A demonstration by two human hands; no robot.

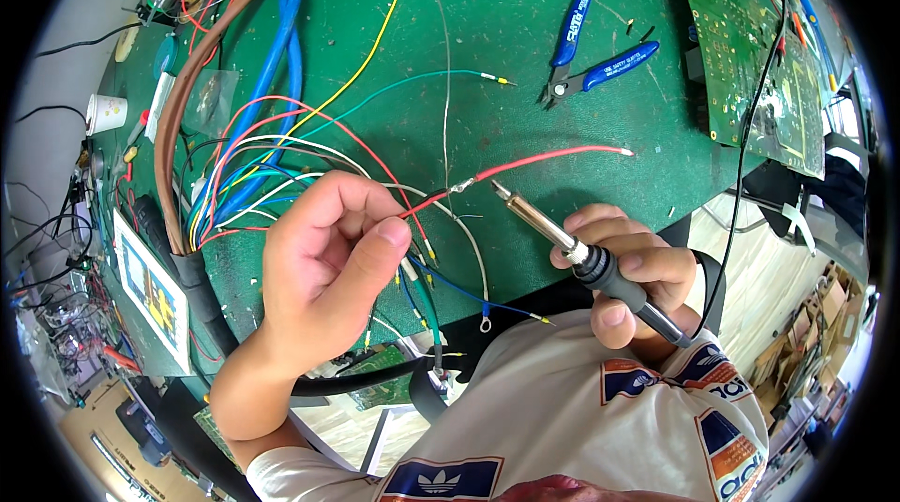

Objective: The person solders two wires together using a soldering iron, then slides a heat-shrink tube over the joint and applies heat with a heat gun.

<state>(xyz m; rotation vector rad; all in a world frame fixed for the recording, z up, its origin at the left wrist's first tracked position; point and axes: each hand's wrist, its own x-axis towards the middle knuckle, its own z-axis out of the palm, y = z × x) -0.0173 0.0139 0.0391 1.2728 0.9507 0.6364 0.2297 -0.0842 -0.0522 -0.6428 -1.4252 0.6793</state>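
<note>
Between thumb and fingers, my left hand (pixel 328 263) pinches a red wire (pixel 553 155) that runs off to the right. A shiny bare joint (pixel 460 186) interrupts its red covering just past my fingertips. A thin grey strand (pixel 443 61) comes down from the top and meets the wire near that joint. My right hand (pixel 647 272) is wrapped round the dark handle of a soldering iron (pixel 544 225). The iron's tip lies close to the joint, a little to its right, apparently apart from it. Several coloured wires (pixel 281 132) fan out from a thick black cable (pixel 202 291) beside my left hand.
Blue-handled side cutters (pixel 572 61) lie open on the green mat (pixel 375 24). Green circuit boards (pixel 745 61) stand at the right, with a black cord (pixel 750 118) hanging past them. Thick blue cables (pixel 272 61), a brown one (pixel 173 127) and a white cup (pixel 106 114) are at the left.
</note>
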